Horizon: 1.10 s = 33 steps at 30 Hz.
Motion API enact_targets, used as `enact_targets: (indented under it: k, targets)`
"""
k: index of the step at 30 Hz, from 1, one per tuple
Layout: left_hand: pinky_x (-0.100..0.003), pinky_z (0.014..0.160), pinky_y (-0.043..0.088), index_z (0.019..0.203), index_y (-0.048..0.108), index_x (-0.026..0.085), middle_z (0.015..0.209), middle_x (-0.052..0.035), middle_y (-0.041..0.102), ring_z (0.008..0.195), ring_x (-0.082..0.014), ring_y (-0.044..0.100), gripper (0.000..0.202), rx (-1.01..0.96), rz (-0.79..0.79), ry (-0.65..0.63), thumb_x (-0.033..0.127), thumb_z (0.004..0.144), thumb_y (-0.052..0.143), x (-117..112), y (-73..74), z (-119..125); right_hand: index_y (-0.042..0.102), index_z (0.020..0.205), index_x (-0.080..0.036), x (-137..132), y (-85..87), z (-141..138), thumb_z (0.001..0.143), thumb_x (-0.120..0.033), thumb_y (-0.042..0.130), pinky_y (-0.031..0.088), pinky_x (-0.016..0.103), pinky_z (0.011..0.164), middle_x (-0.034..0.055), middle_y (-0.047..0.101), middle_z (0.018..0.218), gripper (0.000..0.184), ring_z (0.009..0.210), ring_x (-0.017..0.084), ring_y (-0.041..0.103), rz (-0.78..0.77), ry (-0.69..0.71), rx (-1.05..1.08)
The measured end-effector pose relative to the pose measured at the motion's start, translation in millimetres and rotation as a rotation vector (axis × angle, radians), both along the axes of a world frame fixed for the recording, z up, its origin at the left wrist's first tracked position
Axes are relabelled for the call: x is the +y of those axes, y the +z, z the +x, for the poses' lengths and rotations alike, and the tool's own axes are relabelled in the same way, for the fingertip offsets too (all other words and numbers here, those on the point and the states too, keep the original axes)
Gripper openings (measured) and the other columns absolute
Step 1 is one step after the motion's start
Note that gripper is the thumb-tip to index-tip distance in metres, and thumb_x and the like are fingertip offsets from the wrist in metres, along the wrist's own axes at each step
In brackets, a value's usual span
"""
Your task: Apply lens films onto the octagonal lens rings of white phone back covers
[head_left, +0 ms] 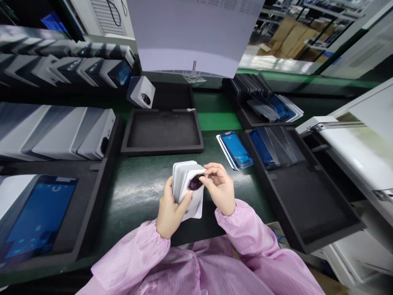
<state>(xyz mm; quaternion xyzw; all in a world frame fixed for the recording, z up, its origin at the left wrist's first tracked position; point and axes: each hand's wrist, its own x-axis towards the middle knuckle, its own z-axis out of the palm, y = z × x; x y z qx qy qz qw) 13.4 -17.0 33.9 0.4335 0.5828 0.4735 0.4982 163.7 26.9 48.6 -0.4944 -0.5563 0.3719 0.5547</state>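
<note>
My left hand (170,207) is wrapped round a stack of white phone back covers (186,185), held upright over the dark green bench, thumb on the front cover. My right hand (219,186) pinches at the dark oval camera cutout (195,182) of the front cover, fingers closed on its upper edge. Both arms are in pink sleeves. What the right fingertips hold, if anything apart from the cover, is too small to make out.
An empty black foam tray (132,141) lies ahead. Blue-filmed panels (236,149) lie on the bench beside a black tray (310,205) with more panels at right. Rows of white covers (61,131) fill trays at left. A white machine (353,147) stands far right.
</note>
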Motion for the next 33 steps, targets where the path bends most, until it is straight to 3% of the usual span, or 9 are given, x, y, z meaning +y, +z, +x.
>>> enact_targets:
  k: [10, 17, 22, 24, 27, 33]
  targets:
    - [-0.036, 0.078, 0.048, 0.131, 0.041, 0.021, 0.099, -0.0077, 0.064, 0.089, -0.026, 0.065, 0.063, 0.074, 0.006, -0.03, 0.034, 0.076, 0.069, -1.9, 0.9, -0.9, 0.062, 0.086, -0.022, 0.6, 1.1, 4.8, 0.078, -0.021, 0.068, 0.051, 0.036, 0.078, 0.0073, 0.058, 0.106, 0.01, 0.089, 0.019, 0.058, 0.055, 0.037, -0.106]
    - [-0.037, 0.083, 0.048, 0.131, 0.04, 0.022, 0.106, -0.0086, 0.063, 0.098, -0.0272, 0.063, 0.063, 0.067, 0.02, -0.038, 0.034, 0.076, 0.069, -1.6, 0.2, -0.6, 0.061, 0.078, -0.022, -0.2, 3.7, 5.7, 0.08, -0.021, 0.065, 0.05, 0.041, 0.088, 0.0078, 0.058, 0.105, 0.005, 0.103, 0.023, 0.057, 0.1, 0.054, -0.18]
    - [-0.036, 0.087, 0.048, 0.128, 0.039, 0.023, 0.117, -0.0083, 0.059, 0.105, -0.024, 0.06, 0.057, -0.137, -0.016, -0.055, 0.035, 0.078, 0.066, 3.1, -2.3, 1.4, 0.062, 0.078, -0.025, -3.7, 2.3, 2.7, 0.08, -0.014, 0.061, 0.043, 0.051, 0.097, 0.0068, 0.061, 0.106, 0.011, 0.117, 0.028, 0.051, 0.333, -0.05, -0.452]
    - [-0.034, 0.083, 0.05, 0.124, 0.04, 0.023, 0.116, -0.0078, 0.058, 0.101, -0.0221, 0.061, 0.054, -0.26, -0.066, -0.063, 0.035, 0.079, 0.066, 6.1, -3.0, 1.9, 0.063, 0.078, -0.028, -4.4, -0.5, 1.7, 0.079, -0.011, 0.06, 0.042, 0.053, 0.095, 0.0036, 0.066, 0.095, 0.017, 0.115, 0.028, 0.054, 0.445, 0.009, -0.534]
    - [-0.032, 0.078, 0.051, 0.122, 0.041, 0.022, 0.11, -0.0067, 0.06, 0.095, -0.0197, 0.062, 0.051, -0.359, -0.134, -0.046, 0.035, 0.079, 0.066, 9.8, -1.6, 1.2, 0.064, 0.082, -0.031, -4.8, -4.8, 0.2, 0.079, -0.008, 0.059, 0.044, 0.051, 0.089, -0.002, 0.071, 0.082, 0.024, 0.093, 0.023, 0.066, 0.537, 0.18, -0.554]
    - [-0.031, 0.078, 0.05, 0.12, 0.043, 0.021, 0.108, -0.0064, 0.063, 0.093, -0.0196, 0.062, 0.05, -0.369, -0.164, -0.008, 0.036, 0.078, 0.066, 13.5, 1.7, -2.4, 0.062, 0.096, -0.03, -6.8, -5.1, -2.5, 0.079, -0.004, 0.059, 0.056, 0.042, 0.077, -0.0002, 0.074, 0.088, 0.032, 0.084, 0.019, 0.071, 0.701, 0.293, -0.507]
